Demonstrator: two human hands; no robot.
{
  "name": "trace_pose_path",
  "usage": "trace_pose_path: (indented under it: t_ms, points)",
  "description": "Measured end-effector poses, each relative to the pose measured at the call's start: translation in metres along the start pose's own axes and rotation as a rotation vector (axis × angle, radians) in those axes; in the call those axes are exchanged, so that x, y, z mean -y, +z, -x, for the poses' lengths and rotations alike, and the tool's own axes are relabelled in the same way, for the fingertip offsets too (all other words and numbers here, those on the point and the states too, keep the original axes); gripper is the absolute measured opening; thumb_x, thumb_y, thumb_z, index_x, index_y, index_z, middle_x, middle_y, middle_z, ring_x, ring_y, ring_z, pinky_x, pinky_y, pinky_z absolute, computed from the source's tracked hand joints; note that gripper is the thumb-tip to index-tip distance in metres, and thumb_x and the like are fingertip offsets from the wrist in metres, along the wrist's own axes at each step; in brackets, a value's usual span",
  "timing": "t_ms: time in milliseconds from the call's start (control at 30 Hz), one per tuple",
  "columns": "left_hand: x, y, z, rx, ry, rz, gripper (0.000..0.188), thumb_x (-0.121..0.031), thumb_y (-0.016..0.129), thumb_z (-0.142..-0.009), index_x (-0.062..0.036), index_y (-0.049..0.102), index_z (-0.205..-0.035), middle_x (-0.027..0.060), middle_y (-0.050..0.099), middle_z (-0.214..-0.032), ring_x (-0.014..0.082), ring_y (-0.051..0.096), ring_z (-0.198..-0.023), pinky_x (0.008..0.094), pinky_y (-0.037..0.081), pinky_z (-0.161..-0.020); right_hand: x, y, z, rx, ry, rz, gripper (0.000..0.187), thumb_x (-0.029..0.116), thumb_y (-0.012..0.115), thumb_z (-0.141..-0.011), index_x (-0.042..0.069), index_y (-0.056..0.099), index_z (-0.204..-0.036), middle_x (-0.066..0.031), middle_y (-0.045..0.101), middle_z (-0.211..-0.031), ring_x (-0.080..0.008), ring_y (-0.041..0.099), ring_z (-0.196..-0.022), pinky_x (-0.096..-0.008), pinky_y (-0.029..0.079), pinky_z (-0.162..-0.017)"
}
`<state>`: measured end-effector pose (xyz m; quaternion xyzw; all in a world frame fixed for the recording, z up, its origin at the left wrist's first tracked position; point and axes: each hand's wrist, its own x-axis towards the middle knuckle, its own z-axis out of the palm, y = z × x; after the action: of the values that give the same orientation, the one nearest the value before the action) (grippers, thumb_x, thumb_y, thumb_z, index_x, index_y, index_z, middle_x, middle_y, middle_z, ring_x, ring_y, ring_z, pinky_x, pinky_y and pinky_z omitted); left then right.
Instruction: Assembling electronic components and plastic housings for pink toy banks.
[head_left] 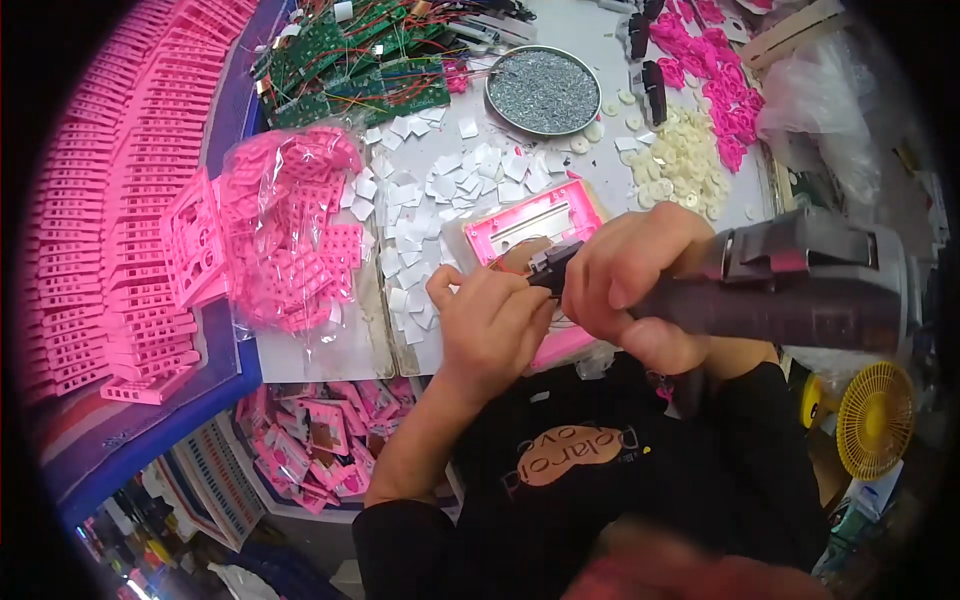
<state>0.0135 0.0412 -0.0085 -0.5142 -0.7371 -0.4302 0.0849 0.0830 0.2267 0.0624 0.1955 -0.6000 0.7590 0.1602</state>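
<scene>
My right hand is wrapped round a dark cordless screwdriver. The tool's black front end points left, over an open pink plastic casing on the bench. Inside the casing are a whitish strip and some thin wires. My left hand reaches over the casing's near left part, right beside the tool's tip. Its fingers are curled, and what they pinch is hidden under them. The screw point under the tip is also hidden by my hands.
Beyond the casing sits a round metal tin of small screws. White square pads, cream discs, magenta parts and green circuit boards surround it. Left are bagged pink parts and stacked pink pieces. A yellow fan stands right.
</scene>
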Motion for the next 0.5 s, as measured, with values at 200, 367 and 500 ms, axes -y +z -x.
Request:
trace_pose_path:
  t_ms: [200,367,500]
  points:
    - [-0.012,-0.006,0.010,-0.068,-0.236,-0.142,0.047,-0.023,0.088,-0.070,-0.0076,0.065,-0.107,0.0030,0.064,-0.097,0.0261,0.057,-0.092,0.0433,0.033,-0.085,-0.006,-0.006,-0.004,-0.038,0.007,0.071,0.028,0.012,0.070,-0.089,0.009,0.048,-0.106,-0.0035,0.052,-0.062,-0.0184,0.052,-0.050,-0.0353,0.047,-0.053]
    - [-0.001,0.006,0.030,0.034,-0.228,-0.152,0.046,-0.021,0.088,-0.070,-0.0068,0.068,-0.109,0.0050,0.067,-0.103,0.0287,0.055,-0.093,0.0448,0.038,-0.088,-0.021,-0.012,-0.002,-0.003,0.051,0.245,0.031,0.010,0.071,-0.088,0.010,0.046,-0.107,-0.0078,0.055,-0.072,-0.0203,0.055,-0.061,-0.0381,0.050,-0.065]
    - [0.008,0.012,0.032,-0.022,-0.173,-0.219,0.053,-0.029,0.086,-0.063,-0.0122,0.071,-0.111,-0.0044,0.066,-0.107,0.0190,0.056,-0.095,0.0438,0.027,-0.087,-0.026,-0.011,0.000,0.009,0.063,0.298,0.028,0.012,0.071,-0.090,0.009,0.047,-0.105,-0.0078,0.056,-0.073,-0.0210,0.056,-0.062,-0.0385,0.051,-0.065]
